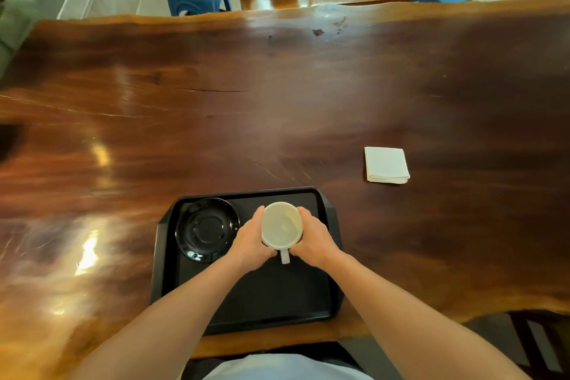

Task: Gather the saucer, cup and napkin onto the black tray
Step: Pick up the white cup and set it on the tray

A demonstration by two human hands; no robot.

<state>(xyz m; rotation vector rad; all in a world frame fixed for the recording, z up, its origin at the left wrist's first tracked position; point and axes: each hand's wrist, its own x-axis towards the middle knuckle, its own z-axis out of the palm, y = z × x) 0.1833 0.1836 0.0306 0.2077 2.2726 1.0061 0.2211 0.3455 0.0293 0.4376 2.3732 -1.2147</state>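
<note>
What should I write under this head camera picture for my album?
Both hands hold a white cup over the black tray, beside the saucer; napkin waits on the table.

On the black tray (172,271), the black saucer (207,229) fills the far left corner, and the white cup (282,224), clasped between the left hand (251,241) and right hand (313,239), blocks the far middle. The tray's near half lies bare under the forearms. The wooden table (277,102) is open on all sides; only the folded napkin (386,165) sits to the right, well apart from the tray, with clear passage between them.
</note>
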